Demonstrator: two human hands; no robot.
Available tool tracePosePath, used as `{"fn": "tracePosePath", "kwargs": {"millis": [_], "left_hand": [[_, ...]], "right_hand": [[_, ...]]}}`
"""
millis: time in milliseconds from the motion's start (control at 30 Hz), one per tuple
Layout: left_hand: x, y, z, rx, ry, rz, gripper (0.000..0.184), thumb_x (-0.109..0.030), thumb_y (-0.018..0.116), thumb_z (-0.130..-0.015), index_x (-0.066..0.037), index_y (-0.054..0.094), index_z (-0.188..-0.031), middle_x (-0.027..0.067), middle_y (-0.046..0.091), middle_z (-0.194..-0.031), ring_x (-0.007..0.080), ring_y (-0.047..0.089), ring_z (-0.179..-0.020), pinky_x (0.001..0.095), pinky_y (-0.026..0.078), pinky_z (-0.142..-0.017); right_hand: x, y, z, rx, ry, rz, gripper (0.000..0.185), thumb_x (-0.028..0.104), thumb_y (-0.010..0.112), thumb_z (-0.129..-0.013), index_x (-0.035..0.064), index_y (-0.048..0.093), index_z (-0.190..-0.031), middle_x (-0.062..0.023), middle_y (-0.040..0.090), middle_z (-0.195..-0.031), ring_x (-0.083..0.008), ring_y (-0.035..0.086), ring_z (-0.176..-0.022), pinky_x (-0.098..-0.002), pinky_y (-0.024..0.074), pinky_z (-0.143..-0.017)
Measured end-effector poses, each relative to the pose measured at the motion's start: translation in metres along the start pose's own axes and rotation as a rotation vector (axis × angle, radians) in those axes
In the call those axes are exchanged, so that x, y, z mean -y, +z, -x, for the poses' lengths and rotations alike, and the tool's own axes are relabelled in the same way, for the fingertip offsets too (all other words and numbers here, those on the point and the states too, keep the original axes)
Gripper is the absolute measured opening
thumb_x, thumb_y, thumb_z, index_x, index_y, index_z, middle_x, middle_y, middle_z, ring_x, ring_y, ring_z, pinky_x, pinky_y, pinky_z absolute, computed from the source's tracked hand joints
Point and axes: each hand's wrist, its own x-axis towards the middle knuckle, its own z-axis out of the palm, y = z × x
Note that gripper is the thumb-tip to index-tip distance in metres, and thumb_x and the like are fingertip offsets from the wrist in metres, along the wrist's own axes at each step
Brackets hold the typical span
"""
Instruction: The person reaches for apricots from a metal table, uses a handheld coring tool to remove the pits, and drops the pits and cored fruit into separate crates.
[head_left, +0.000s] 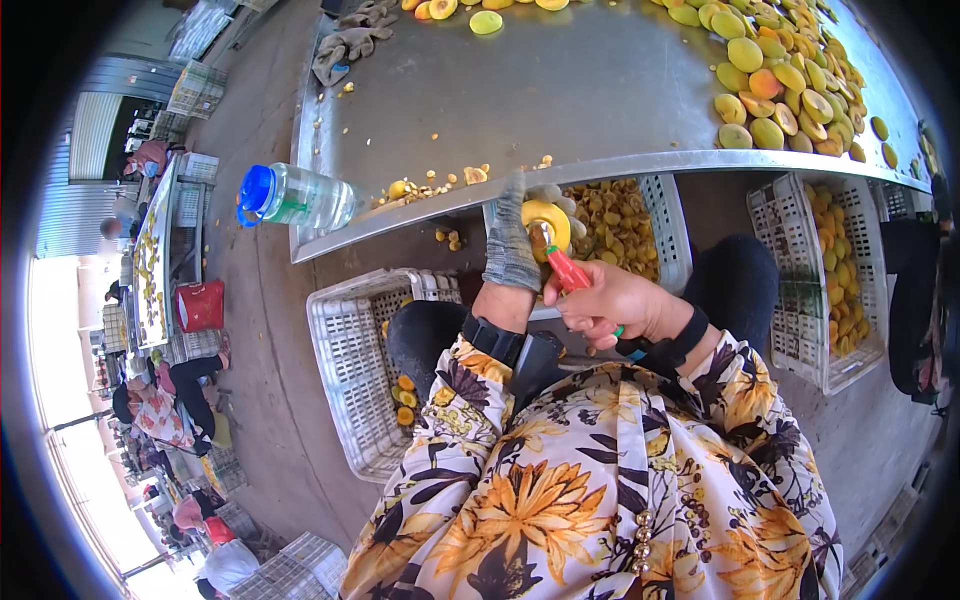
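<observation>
My left hand (513, 240), in a grey knitted glove, grips a yellow peach half (559, 222) with its cut side toward me. In my bare right hand (625, 298) is a red-handled pitting tool (568, 270) with green at its ends. The tool's metal tip touches the middle of the cut face. Both hands are over the near edge of the metal table (520, 90), above a white crate (676, 225) of peach pits and scraps. A large pile of peach halves (790, 90) lies on the table at the far right.
A clear bottle with a blue cap (300, 195) stands at the table's left corner. Grey gloves (350, 48) lie farther back. One white crate (345, 400) at my left holds a few fruits; another (785, 250) at my right holds many. People work at the far left.
</observation>
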Motion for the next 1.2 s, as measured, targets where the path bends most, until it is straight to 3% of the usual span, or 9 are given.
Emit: {"fn": "tracePosePath", "kwargs": {"millis": [200, 267, 467, 700, 800, 867, 933, 1033, 1200], "left_hand": [[-0.005, 0.002, -0.005, -0.202, 0.162, -0.099, 0.04, -0.043, 0.057, -0.08, -0.003, 0.058, -0.076, 0.0111, 0.058, -0.063, 0.0226, 0.057, -0.046, 0.0342, 0.051, -0.042], [-0.01, 0.002, -0.004, -0.132, 0.397, -0.548, 0.047, -0.05, 0.052, -0.08, -0.004, 0.058, -0.075, 0.0115, 0.059, -0.064, 0.0239, 0.059, -0.05, 0.0277, 0.046, -0.039], [-0.025, -0.007, -0.009, -0.162, -0.049, 0.077, 0.038, -0.044, 0.057, -0.08, -0.006, 0.06, -0.085, 0.0098, 0.061, -0.074, 0.0223, 0.059, -0.055, 0.0304, 0.05, -0.046], [-0.066, -0.087, 0.041, -0.405, 0.481, 0.128, 0.045, -0.046, 0.059, -0.077, -0.003, 0.059, -0.091, 0.0103, 0.062, -0.073, 0.0228, 0.06, -0.06, 0.0322, 0.051, -0.053], [-0.098, -0.153, 0.071, -0.579, 0.63, -0.266, 0.048, -0.047, 0.06, -0.076, -0.002, 0.059, -0.094, 0.0105, 0.062, -0.073, 0.023, 0.06, -0.062, 0.033, 0.051, -0.056], [-0.125, -0.18, 0.113, -0.7, 0.318, -1.249, 0.05, -0.044, 0.064, -0.074, -0.003, 0.058, -0.1, 0.0106, 0.062, -0.085, 0.0216, 0.06, -0.079, 0.0325, 0.05, -0.066], [-0.12, -0.208, 0.144, -0.876, 0.554, -2.017, 0.043, -0.038, 0.067, -0.073, -0.002, 0.06, -0.097, 0.0087, 0.061, -0.089, 0.0178, 0.057, -0.083, 0.0292, 0.047, -0.07], [-0.143, -0.276, 0.167, -0.77, 0.599, -1.547, 0.035, -0.03, 0.07, -0.072, -0.003, 0.061, -0.093, 0.009, 0.062, -0.088, 0.0184, 0.058, -0.078, 0.0294, 0.047, -0.072], [-0.238, -0.064, 0.195, -0.352, 0.292, -1.83, 0.028, -0.025, 0.069, -0.074, -0.004, 0.061, -0.091, 0.0069, 0.062, -0.077, 0.0141, 0.057, -0.072, 0.0268, 0.047, -0.071]], "right_hand": [[0.0, 0.003, -0.012, -0.029, -0.036, 0.108, 0.018, 0.003, 0.047, -0.078, 0.0055, 0.045, -0.095, -0.0011, 0.041, -0.055, -0.0044, 0.03, -0.036, -0.0212, 0.0274, -0.032], [-0.002, 0.003, -0.015, 0.017, -0.003, 0.08, 0.017, 0.003, 0.049, -0.079, 0.006, 0.046, -0.095, -0.0003, 0.04, -0.055, -0.0041, 0.028, -0.036, -0.0207, 0.0271, -0.032], [-0.005, 0.007, -0.026, 0.209, -0.148, -0.221, 0.016, 0.002, 0.049, -0.08, 0.0055, 0.046, -0.095, 0.0003, 0.039, -0.055, -0.0034, 0.029, -0.036, -0.0196, 0.0257, -0.031], [-0.007, -0.018, -0.009, 0.179, -0.321, -0.037, 0.016, 0.002, 0.048, -0.082, 0.0074, 0.046, -0.098, 0.0012, 0.038, -0.056, -0.0044, 0.03, -0.039, -0.0196, 0.0285, -0.034], [-0.042, -0.065, -0.048, -0.686, -0.452, 1.465, 0.017, 0.015, 0.048, -0.081, 0.004, 0.052, -0.093, -0.0175, 0.058, -0.067, -0.0281, 0.058, -0.054, -0.0379, 0.0461, -0.049], [-0.065, -0.074, -0.057, -0.782, -0.386, 1.455, 0.019, 0.018, 0.049, -0.08, 0.0038, 0.054, -0.092, -0.0204, 0.059, -0.072, -0.0316, 0.059, -0.064, -0.0408, 0.0464, -0.056], [-0.057, -0.064, -0.047, -0.706, -0.255, 1.46, 0.021, 0.023, 0.05, -0.08, 0.0045, 0.056, -0.087, -0.0212, 0.06, -0.077, -0.0333, 0.059, -0.078, -0.0421, 0.046, -0.068], [-0.061, -0.048, -0.046, -0.663, -0.369, 1.372, 0.019, 0.021, 0.051, -0.078, 0.0043, 0.056, -0.086, -0.0212, 0.058, -0.082, -0.0346, 0.058, -0.078, -0.0414, 0.046, -0.068], [-0.062, -0.033, -0.021, -0.559, -0.669, 1.43, 0.018, 0.017, 0.055, -0.073, 0.0028, 0.054, -0.085, -0.0181, 0.051, -0.085, -0.0348, 0.056, -0.075, -0.041, 0.0457, -0.067]]}}
